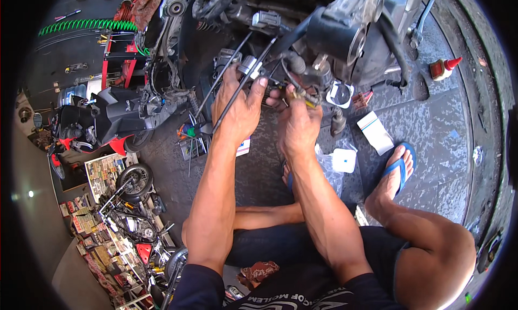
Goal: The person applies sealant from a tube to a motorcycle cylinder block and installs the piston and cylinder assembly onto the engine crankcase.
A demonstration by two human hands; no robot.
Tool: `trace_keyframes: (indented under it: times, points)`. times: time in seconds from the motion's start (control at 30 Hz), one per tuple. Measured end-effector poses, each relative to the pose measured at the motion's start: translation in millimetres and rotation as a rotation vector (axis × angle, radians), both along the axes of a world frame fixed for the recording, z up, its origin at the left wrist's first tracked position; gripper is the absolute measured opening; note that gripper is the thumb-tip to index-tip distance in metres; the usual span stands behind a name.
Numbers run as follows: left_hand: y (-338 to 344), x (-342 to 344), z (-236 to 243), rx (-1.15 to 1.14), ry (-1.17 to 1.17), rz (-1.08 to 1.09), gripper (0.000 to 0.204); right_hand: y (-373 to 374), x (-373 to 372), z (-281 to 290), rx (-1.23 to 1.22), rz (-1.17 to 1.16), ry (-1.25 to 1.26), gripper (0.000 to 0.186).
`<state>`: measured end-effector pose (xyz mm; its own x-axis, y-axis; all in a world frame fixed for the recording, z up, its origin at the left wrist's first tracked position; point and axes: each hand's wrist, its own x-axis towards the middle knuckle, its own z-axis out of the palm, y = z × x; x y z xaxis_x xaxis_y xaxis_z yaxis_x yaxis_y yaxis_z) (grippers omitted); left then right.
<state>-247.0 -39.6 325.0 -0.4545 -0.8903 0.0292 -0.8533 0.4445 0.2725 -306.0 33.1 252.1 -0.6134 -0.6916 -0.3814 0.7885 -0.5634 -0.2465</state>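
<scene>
At the upper middle my left hand [237, 108] is closed, its fingers curled behind a small silver metal part [249, 66] and its thumb raised beside it. Two long dark metal rods [243, 84] slant past this hand from the engine assembly [267, 20]. To the right, my right hand [300, 124] is closed too, thumb and fingers pinched together near a dull yellowish metal piece [310, 101]. What sits between its fingertips is too small to make out. Both hands are close together, just below the dark engine parts.
A white square packet with a ring [341, 94], a white box [376, 132] and clear plastic [330, 167] lie right of my hands. Further right is a red-capped bottle [445, 67]. A black motorcycle [108, 118] and a dismantled one [141, 224] stand at left.
</scene>
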Motion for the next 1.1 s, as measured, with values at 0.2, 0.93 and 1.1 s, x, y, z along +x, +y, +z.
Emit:
trace_keyframes:
  times: [0.2, 0.93, 1.1]
  points:
    - [-4, 2, -3, -0.006, 0.059, -0.031, 0.057, -2, -1, 4, 0.052, 0.032, 0.033, 0.027]
    - [-8, 3, -6, 0.031, 0.059, -0.034, 0.048, 8, -3, 9, 0.369, 0.228, 0.562, 0.030]
    - [-9, 1, -3, 0.019, 0.007, -0.005, 0.048, 4, -4, 12, 0.401, 0.222, 0.552, 0.030]
